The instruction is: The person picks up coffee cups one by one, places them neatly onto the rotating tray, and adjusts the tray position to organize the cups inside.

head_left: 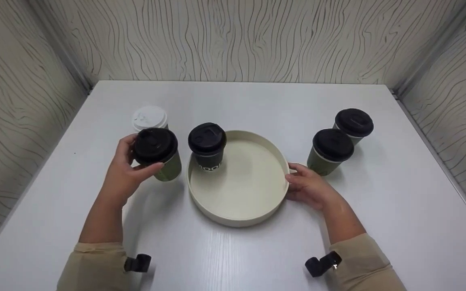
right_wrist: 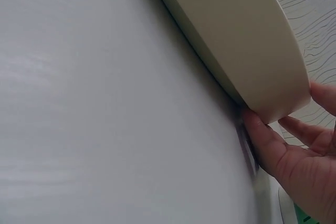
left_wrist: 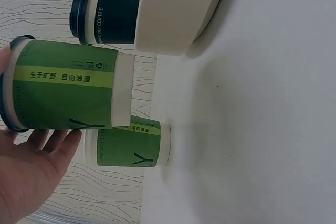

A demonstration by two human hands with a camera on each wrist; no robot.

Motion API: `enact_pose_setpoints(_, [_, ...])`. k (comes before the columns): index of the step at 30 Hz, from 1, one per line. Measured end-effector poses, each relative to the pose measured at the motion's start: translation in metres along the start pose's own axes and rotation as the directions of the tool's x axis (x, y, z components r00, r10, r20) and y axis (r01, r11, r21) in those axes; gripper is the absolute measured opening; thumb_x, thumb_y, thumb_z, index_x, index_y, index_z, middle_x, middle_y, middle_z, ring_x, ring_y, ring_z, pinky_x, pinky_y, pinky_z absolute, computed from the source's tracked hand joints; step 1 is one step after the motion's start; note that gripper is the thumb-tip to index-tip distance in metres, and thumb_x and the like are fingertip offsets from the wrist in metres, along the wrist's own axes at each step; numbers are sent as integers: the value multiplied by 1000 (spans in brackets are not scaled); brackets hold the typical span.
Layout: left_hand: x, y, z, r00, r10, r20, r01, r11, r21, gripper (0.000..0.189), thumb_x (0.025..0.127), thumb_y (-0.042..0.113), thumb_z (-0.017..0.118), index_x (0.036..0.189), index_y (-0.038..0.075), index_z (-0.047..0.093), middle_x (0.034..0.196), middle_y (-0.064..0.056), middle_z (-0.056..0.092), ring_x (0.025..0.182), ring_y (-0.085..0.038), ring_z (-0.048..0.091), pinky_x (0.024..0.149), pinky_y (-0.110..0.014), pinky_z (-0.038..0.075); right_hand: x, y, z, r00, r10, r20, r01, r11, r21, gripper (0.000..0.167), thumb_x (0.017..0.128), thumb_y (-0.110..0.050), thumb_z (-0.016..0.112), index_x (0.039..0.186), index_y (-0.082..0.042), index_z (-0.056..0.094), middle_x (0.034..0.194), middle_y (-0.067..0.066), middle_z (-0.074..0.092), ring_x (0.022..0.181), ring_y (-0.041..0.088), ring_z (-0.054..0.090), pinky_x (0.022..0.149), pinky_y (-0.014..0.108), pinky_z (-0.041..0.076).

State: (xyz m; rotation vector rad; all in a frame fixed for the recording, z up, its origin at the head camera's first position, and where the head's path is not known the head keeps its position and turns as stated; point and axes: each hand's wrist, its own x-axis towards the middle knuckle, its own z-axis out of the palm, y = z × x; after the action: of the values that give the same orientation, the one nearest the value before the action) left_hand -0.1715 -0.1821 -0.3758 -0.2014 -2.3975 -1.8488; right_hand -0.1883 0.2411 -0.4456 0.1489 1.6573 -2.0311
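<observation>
While your left hand (head_left: 126, 173) grips a green cup with a black lid (head_left: 170, 167) near its top, thumb on the near side and fingers curled round the far one, your right hand (head_left: 310, 188) holds the round cream tray (head_left: 249, 188) by its right edge, with fingers at the rim and at the lower edge of the side wall. The cup in your left hand is raised off the white surface (head_left: 225, 262), upright, just to the left of the tray and apart from it; the left wrist view shows its base clear and a yellow-green band with dark characters across its side. Just beyond your left hand, a cup with a white lid (head_left: 151, 118) stands on the surface, partly hidden by the one you hold. To the right of that hand, a dark cup with pale lettering (head_left: 208, 147) stands inside the tray near its left wall, black lid on. Past the fingers of your right hand, to their right, stands another green cup (head_left: 324, 161), and farther beyond it a black-lidded cup (head_left: 354, 123), partly covered by the nearer one. Behind each hand, toward you, a beige sleeve (head_left: 95, 266) covers the forearm, with a small black device (head_left: 139, 263) at its inner side.
</observation>
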Motion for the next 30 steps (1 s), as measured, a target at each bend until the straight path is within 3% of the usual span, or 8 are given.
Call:
enact_pose_setpoints(10, [-6, 11, 5, 999, 11, 39, -12, 1000, 11, 80, 73, 14, 78, 135, 13, 28, 132, -1, 42, 124, -16, 38, 96, -44, 40, -5, 4, -2, 998, -21, 59, 23, 999, -26, 67, 88, -9, 58, 141, -2, 18, 111, 15, 46, 94, 24, 60, 84, 42, 48])
enact_pose_setpoints(22, [-9, 26, 20, 996, 54, 65, -50, 997, -67, 78, 70, 6, 78, 133, 13, 33, 129, 1, 44, 117, -14, 44, 87, -27, 47, -6, 5, -1, 999, -1, 39, 3, 998, -62, 67, 87, -5, 58, 142, -6, 20, 112, 16, 52, 93, 23, 61, 83, 42, 49])
enact_pose_setpoints(30, [-8, 28, 31, 994, 62, 93, -52, 993, -107, 79, 68, 3, 79, 132, 13, 33, 128, -2, 45, 116, -15, 45, 87, -28, 48, -6, 7, -2, 999, -5, 39, 8, 998, -69, 69, 86, -7, 61, 142, -4, 20, 113, 16, 52, 93, 24, 61, 84, 42, 49])
